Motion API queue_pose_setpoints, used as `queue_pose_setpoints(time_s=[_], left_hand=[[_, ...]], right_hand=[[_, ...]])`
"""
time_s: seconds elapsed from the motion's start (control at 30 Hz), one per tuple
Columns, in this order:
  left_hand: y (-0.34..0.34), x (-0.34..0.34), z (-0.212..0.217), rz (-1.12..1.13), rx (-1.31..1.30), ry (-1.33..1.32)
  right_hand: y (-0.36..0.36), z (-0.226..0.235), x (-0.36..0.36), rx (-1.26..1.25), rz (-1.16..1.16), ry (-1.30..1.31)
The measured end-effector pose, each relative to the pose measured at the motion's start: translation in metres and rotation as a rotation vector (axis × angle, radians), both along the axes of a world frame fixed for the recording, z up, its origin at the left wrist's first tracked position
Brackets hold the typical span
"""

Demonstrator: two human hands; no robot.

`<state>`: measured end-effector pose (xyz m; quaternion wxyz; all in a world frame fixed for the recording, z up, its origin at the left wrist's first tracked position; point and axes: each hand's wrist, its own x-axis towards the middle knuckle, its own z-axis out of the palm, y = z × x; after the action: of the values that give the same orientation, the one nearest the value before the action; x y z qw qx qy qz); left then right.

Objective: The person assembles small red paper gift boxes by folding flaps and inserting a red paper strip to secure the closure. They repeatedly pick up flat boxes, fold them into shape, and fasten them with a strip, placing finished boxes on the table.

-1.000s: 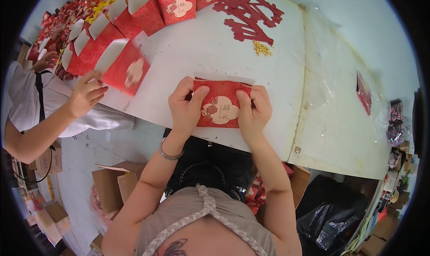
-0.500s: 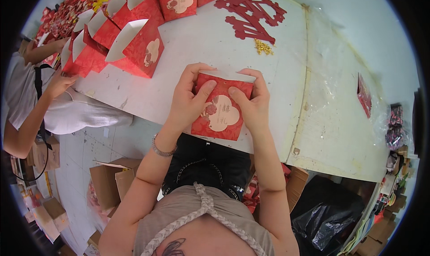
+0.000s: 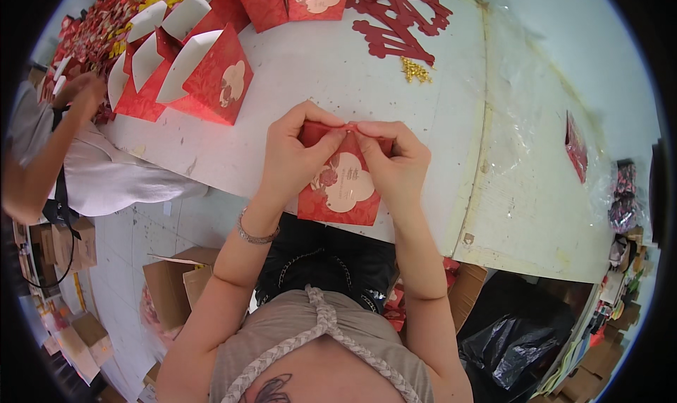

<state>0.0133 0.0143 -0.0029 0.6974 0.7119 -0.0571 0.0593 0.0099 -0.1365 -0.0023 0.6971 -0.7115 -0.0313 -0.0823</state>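
Just in front of my body, over the near edge of the table, I hold a red paper gift box (image 3: pixel 343 184) with a cream flower-shaped label facing me. My left hand (image 3: pixel 295 149) pinches its top edge with thumb and fingers. My right hand (image 3: pixel 398 153) does the same from the other side, and the fingertips of both hands meet at the middle of the top. The box's opening is pressed together there; its back is hidden. Farther off lie dark red cut-out paper strips (image 3: pixel 398 22) and a small heap of gold fasteners (image 3: pixel 415 70).
Several open red boxes (image 3: pixel 229 86) stand at the far left, beside a heap of small red and gold packets (image 3: pixel 116 15). A co-worker's hand (image 3: pixel 83 93) is near them. Clear plastic film (image 3: pixel 518 114) and a red packet (image 3: pixel 575 148) lie right; a cardboard box (image 3: pixel 169 290) stands below.
My hands have come together at the top of the gift box, and its white opening has been pressed closed. The co-worker's hand has left the standing boxes and moved up toward the heap.
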Motion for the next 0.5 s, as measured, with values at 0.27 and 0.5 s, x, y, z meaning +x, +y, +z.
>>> queue_pose_setpoints(time_s=[0.27,0.5], left_hand=[[0.012,0.010,-0.020,-0.159,-0.099,-0.218],[0.010,-0.006,-0.006,-0.049,-0.122,0.297]], right_hand=[[-0.006,-0.007,0.002,-0.022,0.129,-0.222],[-0.005,-0.022,0.003,-0.162,0.122,-0.492]])
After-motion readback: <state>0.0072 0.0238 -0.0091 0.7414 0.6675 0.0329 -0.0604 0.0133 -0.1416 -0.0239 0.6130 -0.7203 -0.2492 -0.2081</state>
